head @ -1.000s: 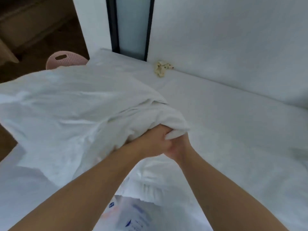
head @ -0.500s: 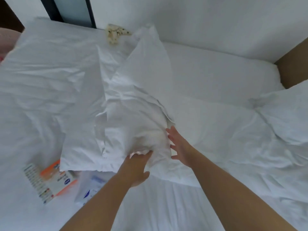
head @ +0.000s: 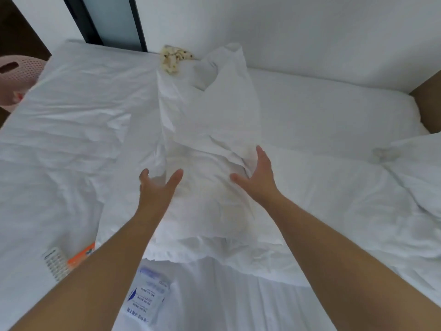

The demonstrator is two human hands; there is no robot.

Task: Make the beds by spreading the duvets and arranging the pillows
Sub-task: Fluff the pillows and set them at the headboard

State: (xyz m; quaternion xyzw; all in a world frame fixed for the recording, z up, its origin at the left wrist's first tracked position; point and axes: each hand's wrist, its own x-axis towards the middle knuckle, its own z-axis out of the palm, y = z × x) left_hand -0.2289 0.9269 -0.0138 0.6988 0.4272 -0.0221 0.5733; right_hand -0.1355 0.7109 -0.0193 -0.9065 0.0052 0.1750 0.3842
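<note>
A white pillow (head: 210,130) lies crumpled down the middle of the bed, its far corner sticking up near the wall. My left hand (head: 156,187) hovers at its near left side with fingers spread. My right hand (head: 256,175) is at its near right side, palm open toward the fabric. Neither hand grips anything. A wrinkled white duvet (head: 66,139) spreads over the left half of the bed. More bunched white bedding (head: 415,168) sits at the right edge.
A small yellowish cloth item (head: 174,58) lies by the wall. An orange packet (head: 81,255) and a white and blue sachet (head: 148,295) lie on the near sheet. A pink perforated basket (head: 16,75) stands left of the bed. A brown headboard (head: 429,103) is at right.
Both hands held the pillow bunched together a second ago, then let it drop onto the bed. They have since moved apart and opened beside it.
</note>
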